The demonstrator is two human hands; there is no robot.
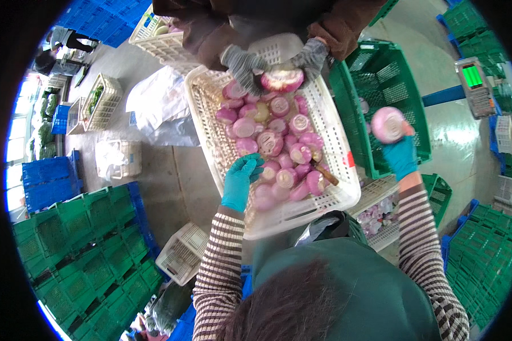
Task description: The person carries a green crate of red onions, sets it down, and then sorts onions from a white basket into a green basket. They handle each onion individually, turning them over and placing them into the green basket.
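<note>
Peeled purple onions point(269, 143) fill a white plastic crate point(345, 187) in front of me. My left hand point(242, 177), in a teal glove, is over the crate's near left side beside the onions. Its fingers are slightly curled and nothing shows in them. In my right hand point(399, 155), also gloved, is a large peeled onion point(387, 124), held over a green plastic crate point(422, 128) to the right. A fingertip shows bare there. A few onions point(363, 105) lie inside that crate. Among the onions in the white crate rests a wooden-handled knife point(326, 174).
Opposite me a co-worker's grey-gloved hands point(245, 66) hold a partly peeled onion point(282, 80) over the white crate. Onion skins point(375, 219) lie in a low crate at right. A digital scale point(474, 87), white plastic bags point(155, 100) and stacked green crates point(89, 251) stand around.
</note>
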